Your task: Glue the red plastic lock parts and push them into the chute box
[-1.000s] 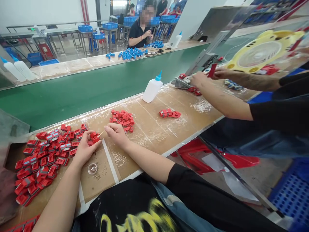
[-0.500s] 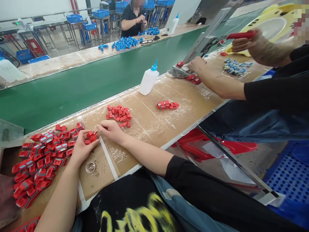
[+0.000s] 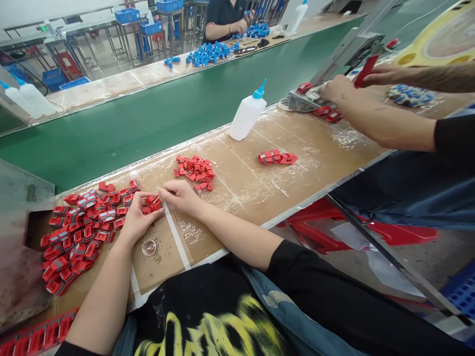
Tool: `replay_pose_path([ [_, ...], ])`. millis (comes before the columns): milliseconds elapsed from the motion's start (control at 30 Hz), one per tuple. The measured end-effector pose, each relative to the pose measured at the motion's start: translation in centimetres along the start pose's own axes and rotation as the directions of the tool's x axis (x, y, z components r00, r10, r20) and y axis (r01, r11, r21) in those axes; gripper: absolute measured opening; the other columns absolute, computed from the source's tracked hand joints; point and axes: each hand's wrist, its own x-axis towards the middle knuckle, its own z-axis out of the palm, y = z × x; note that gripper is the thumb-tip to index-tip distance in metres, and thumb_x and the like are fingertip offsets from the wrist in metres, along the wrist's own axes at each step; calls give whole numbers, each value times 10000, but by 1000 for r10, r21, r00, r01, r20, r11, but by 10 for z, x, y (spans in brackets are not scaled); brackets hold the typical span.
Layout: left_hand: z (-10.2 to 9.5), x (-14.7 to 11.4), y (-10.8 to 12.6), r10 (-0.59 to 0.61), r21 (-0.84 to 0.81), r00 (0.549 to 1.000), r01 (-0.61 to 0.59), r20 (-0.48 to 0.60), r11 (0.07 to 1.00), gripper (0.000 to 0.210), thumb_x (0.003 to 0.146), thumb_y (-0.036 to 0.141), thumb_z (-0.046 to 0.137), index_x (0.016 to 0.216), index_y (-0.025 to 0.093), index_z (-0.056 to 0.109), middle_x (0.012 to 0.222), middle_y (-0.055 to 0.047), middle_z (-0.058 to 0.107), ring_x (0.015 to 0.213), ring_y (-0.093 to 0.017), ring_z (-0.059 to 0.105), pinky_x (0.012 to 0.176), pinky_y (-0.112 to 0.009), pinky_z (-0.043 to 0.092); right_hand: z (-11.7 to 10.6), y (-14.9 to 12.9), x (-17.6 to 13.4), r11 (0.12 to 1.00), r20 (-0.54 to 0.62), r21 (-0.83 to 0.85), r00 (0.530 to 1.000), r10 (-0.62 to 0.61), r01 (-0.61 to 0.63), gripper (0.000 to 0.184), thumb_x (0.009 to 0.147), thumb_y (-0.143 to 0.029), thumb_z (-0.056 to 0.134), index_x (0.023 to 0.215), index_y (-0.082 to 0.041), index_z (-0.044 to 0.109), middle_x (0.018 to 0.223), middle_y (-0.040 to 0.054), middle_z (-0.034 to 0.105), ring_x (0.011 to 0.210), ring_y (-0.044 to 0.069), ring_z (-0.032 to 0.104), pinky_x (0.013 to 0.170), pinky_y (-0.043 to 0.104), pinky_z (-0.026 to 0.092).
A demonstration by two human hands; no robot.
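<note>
My left hand (image 3: pixel 136 221) pinches a small red plastic part (image 3: pixel 151 202) between thumb and fingers. In my right hand (image 3: pixel 182 198) is a thin pale stick (image 3: pixel 158 197), held in a fingertip grip with its tip at the red part. Whether the tip touches it is too small to tell. Left of my hands lies a large heap of red and grey plastic parts (image 3: pixel 79 232). Smaller red pieces (image 3: pixel 196 170) form a pile just beyond my right hand. A small clear round dish (image 3: pixel 149 247) sits on a cardboard sheet (image 3: pixel 166 267) below my hands.
A white bottle with a blue nozzle (image 3: pixel 247 116) stands near the green belt (image 3: pixel 148 128). A short row of red parts (image 3: pixel 276 157) lies to its right. Farther right, a co-worker's hands (image 3: pixel 341 91) are at a bench press (image 3: pixel 352 44). Another person sits across the belt.
The view has swung left, so everything sits further right. My hands keep the red part and stick together. The co-worker's far hand has come down with the red lever.
</note>
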Motion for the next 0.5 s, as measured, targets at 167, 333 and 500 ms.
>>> replay_pose_path([
  [167,0,0,-1,2,2,1000,-2,-7,1000,546,778,419,852,1163,234,511,1049,-46,727,789,-160,712,699,-277,564,-3,4,0,998,-38,-45,999,38,-40,442,964,-357,508,611,-207,288,597,-55,284,570,92,296,577,264,229],
  [333,0,0,-2,17,-36,1000,-17,-5,999,543,774,418,856,1151,235,512,1086,-56,723,832,-171,724,739,-297,580,-4,6,1,995,-96,-85,995,39,-47,456,979,-376,513,613,-205,300,592,-56,307,573,94,314,590,267,249],
  [500,-1,0,-3,10,-23,1000,-11,-12,1000,557,780,422,851,1178,237,508,1041,-34,717,770,-146,704,705,-270,563,-5,3,1,996,-73,-86,997,-7,0,452,1008,-386,494,639,-205,307,608,-53,326,592,98,333,608,265,271],
])
